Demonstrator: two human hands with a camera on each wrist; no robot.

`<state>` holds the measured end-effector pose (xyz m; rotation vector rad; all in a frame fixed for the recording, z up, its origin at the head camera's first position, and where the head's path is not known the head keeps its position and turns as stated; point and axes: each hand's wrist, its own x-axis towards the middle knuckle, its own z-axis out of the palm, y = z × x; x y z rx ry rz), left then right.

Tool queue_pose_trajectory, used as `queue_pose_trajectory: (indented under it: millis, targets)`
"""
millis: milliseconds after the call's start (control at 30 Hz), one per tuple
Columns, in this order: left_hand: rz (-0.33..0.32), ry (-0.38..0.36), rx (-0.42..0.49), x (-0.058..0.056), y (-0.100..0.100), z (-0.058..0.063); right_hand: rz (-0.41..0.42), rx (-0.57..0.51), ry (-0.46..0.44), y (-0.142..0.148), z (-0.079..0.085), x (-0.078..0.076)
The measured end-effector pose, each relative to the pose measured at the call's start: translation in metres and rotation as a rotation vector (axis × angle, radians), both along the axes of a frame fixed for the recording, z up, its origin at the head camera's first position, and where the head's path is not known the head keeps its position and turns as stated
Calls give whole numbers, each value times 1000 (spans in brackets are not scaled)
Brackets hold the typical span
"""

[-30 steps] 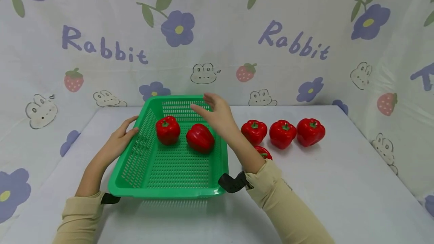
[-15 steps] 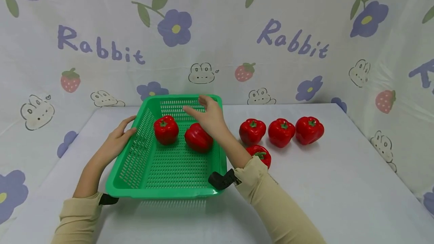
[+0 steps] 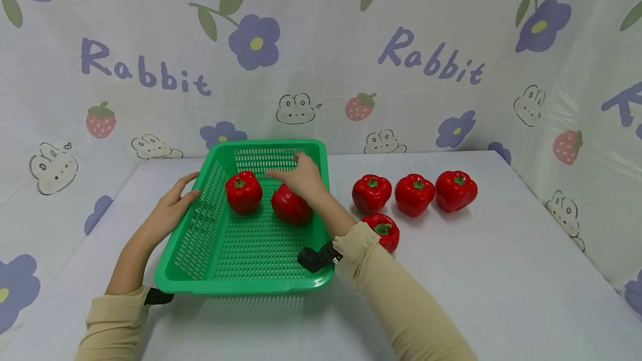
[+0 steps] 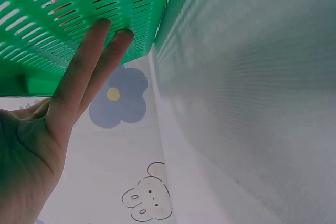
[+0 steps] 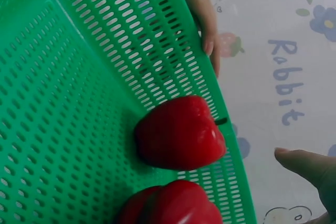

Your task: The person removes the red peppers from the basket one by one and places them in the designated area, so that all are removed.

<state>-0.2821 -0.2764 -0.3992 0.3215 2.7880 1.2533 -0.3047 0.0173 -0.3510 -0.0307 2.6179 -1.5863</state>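
Observation:
My left hand (image 3: 171, 211) rests against the left side of a green plastic basket (image 3: 246, 287). In the left wrist view, two straight fingers (image 4: 84, 69) touch its slotted outer wall, while the thumb is hidden there. My right hand (image 3: 303, 180) hovers above the basket's right part with thumb and fingers spread, holding nothing. Two red bell peppers lie inside: an upright one (image 3: 243, 193) and one on its side (image 3: 288, 206), partly covered by the right hand. In the right wrist view, the right thumb (image 5: 304, 163) is apart from both peppers.
Right of the basket, three red peppers stand in a row: a left one (image 3: 371, 194), a middle one (image 3: 414, 195) and a right one (image 3: 455, 190). Another pepper (image 3: 383, 233) lies nearer, partly behind the right sleeve. A patterned curtain (image 3: 321, 54) hangs behind the white table (image 3: 501, 272).
My right hand has come down and slightly left over the basket. The view has shifted a little, and the nearer pepper outside shows more from behind the right arm. My left hand stays at the basket.

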Motion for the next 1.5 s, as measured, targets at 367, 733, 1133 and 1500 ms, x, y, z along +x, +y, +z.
queue_pose_trajectory:
  millis: [367, 733, 1133, 1500]
  targets:
    - [7, 7, -1, 1, 1, 0, 55, 158, -138, -1, -14, -4]
    - [8, 4, -4, 1, 0, 0, 144, 282, -228, -2, -27, -13]
    - [5, 4, -2, 1, 1, 0, 156, 344, -215, -2, -26, -9]
    - [6, 12, 0, 2, 2, 0, 131, 269, -128, -4, -16, -4]
